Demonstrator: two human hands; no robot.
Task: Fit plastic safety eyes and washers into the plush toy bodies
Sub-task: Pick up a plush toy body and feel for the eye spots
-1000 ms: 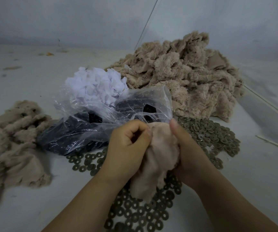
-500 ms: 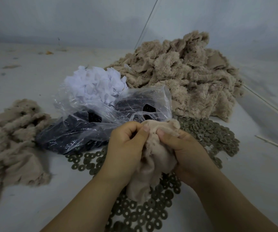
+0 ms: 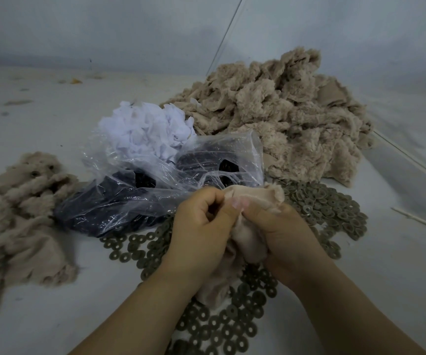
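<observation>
A beige plush body (image 3: 251,198), turned inside out, is held up between both hands over the table. My left hand (image 3: 201,226) grips its left side with curled fingers, thumb pressed toward the fabric's top. My right hand (image 3: 281,237) clutches the right side, thumb against the left thumb. Any eye or washer in the fabric is hidden by the fingers. Olive-grey ring washers (image 3: 319,203) lie scattered under and around my hands. A clear plastic bag (image 3: 155,190) of black safety eyes lies just behind my left hand.
A big heap of beige plush bodies (image 3: 283,119) fills the back right. A smaller pile of plush bodies with eyes (image 3: 20,206) lies at the left. White fabric scraps (image 3: 148,129) sit behind the bag. A thin stick (image 3: 422,221) lies at the right.
My right hand has come round from the plush body's far side to its front, fingers curling onto the fabric. Both thumbs have closed together at the top; the fabric bunched up.
</observation>
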